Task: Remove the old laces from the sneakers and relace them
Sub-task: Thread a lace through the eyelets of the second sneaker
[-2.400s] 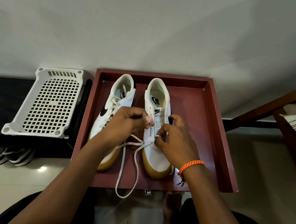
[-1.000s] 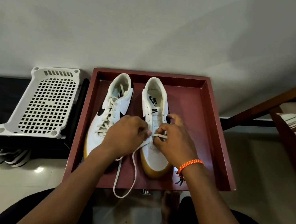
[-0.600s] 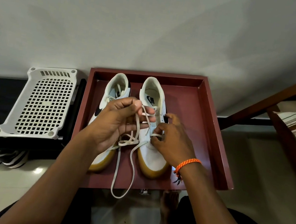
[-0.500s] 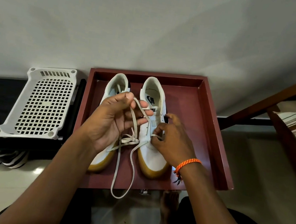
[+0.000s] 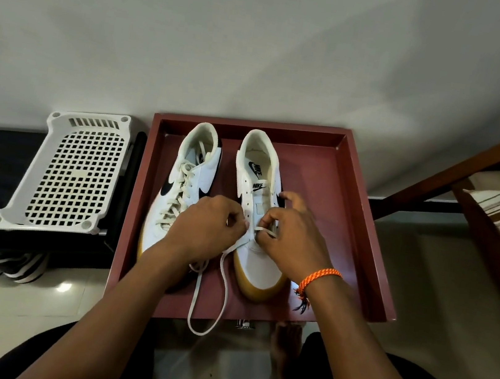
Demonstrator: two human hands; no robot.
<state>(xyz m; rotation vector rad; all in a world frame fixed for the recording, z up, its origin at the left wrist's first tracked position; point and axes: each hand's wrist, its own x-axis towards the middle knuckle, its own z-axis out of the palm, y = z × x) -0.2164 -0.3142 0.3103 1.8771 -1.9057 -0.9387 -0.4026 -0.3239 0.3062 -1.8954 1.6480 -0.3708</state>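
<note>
Far left of the tray sits a white plastic basket point(image 5: 74, 174), upside down, its base a grid of square holes. Then the tray point(image 5: 363, 225) itself: square, dark red, smooth, with a raised rim. Inside it on the left, the left sneaker point(image 5: 182, 185), white smooth upper, black swoosh, gum-coloured sole, cream flat laces crossed up its front. Over the tray's middle, the left hand point(image 5: 207, 230), fingers curled and pinching the lace point(image 5: 210, 293) at the eyelets of the right sneaker point(image 5: 261, 191). That lace is flat, off-white, and it droops in a long loop past the tray's near edge. The right sneaker carries "NIKE" in black on the tongue tab and again on the insole; its upper eyelets are bare. Right of it, the right hand point(image 5: 290, 244), fingertips pinching a short span of lace across the tongue, thumb against the shoe's side. A braided orange wristband point(image 5: 320, 276) circles that wrist. Beyond the tray's right rim, a brown wooden frame point(image 5: 458, 178).
</note>
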